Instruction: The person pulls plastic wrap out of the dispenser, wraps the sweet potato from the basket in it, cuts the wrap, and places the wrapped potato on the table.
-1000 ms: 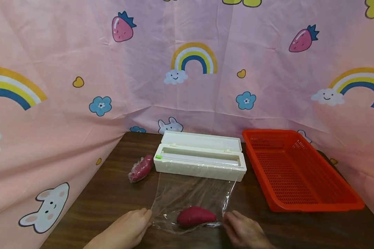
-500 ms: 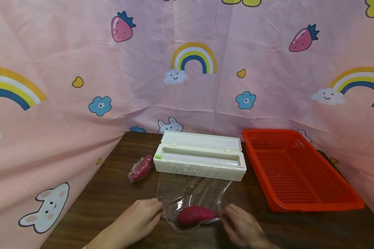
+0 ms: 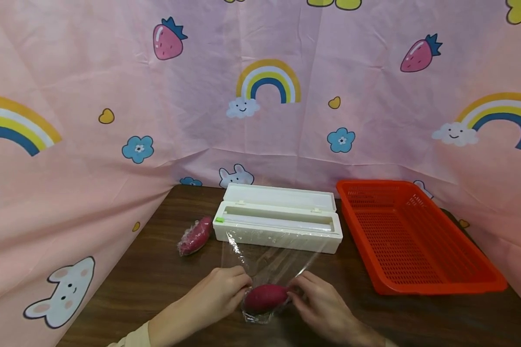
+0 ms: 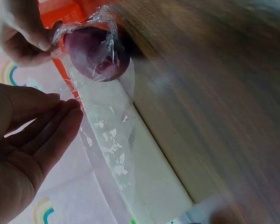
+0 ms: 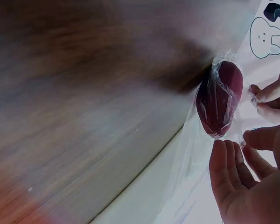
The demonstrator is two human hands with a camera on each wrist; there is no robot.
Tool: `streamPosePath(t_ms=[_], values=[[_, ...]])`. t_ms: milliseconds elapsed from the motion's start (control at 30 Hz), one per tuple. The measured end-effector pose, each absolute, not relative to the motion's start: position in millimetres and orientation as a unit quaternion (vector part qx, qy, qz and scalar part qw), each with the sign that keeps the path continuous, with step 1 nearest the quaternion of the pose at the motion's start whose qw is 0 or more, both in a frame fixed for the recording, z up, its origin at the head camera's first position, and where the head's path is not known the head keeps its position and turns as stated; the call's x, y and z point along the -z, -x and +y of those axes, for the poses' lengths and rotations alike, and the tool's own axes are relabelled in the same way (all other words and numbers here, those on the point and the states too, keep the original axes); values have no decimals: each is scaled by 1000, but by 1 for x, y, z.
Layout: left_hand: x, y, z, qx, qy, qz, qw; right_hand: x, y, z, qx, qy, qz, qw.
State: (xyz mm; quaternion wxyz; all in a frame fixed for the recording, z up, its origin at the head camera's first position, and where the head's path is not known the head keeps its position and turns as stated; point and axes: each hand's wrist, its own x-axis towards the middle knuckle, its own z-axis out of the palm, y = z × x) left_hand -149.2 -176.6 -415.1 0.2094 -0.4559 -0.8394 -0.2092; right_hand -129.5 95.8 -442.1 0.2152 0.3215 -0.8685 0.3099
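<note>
A purple-red sweet potato (image 3: 266,299) lies near the front of the table, partly covered by clear plastic wrap (image 3: 271,262). The sheet still runs back to the white wrap box (image 3: 278,237), whose lid stands raised. My left hand (image 3: 226,291) pinches the wrap's left edge beside one end of the sweet potato. At the other end, my right hand (image 3: 321,306) pinches the opposite edge between thumb and fingers. Film bunches around the sweet potato (image 5: 219,100) in the right wrist view. Both hands are close to it.
Another sweet potato (image 3: 195,236), wrapped in film, lies left of the box. A red plastic basket (image 3: 375,270) stands on the right. Behind the dark wooden table (image 3: 147,270) hangs a pink patterned cloth (image 3: 286,130).
Both hands have moved inward and slightly back, drawing the wrap's edges in against the sweet potato. The sheet has narrowed towards the front; the sweet potato has shifted slightly left.
</note>
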Motion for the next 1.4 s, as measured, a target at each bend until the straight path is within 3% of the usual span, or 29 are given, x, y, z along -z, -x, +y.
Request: streamPosePath(t_ms=[467, 633, 900, 1233, 1400], values=[[428, 159, -148, 170, 486, -832, 206, 448, 139, 82, -264, -300, -886, 235], [428, 155, -148, 163, 485, -841, 178, 452, 140, 84, -257, -310, -888, 223], [429, 148, -157, 143, 502, -842, 138, 454, 139, 95, -231, -376, -869, 226], [436, 149, -167, 108, 546, -813, 169, 455, 142, 94, -146, -439, -848, 258], [437, 153, -166, 99, 548, -817, 150, 455, 144, 91, -161, -439, -840, 277]])
